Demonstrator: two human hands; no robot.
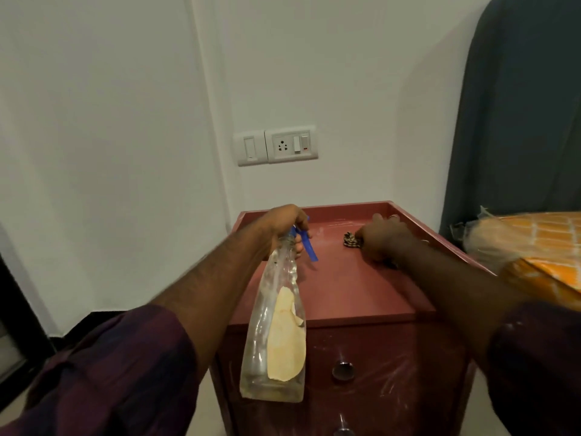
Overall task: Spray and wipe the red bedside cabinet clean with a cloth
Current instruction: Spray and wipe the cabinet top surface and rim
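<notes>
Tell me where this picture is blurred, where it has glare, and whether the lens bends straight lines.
Head view: the right hand on the cloth looks soft, the orange bedding at the picture's right edge smeared; the left hand and spray bottle are sharper; pale glare streaks cross the glossy drawer front; the wall corner bows.

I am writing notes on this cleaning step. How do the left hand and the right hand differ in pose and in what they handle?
The left hand grips the spray bottle at its blue trigger, in the air; the right hand lies on the cloth, down on the red cabinet top. The left hand is over the cabinet's left edge; the right hand is toward its right side. Both are over its back half.
</notes>
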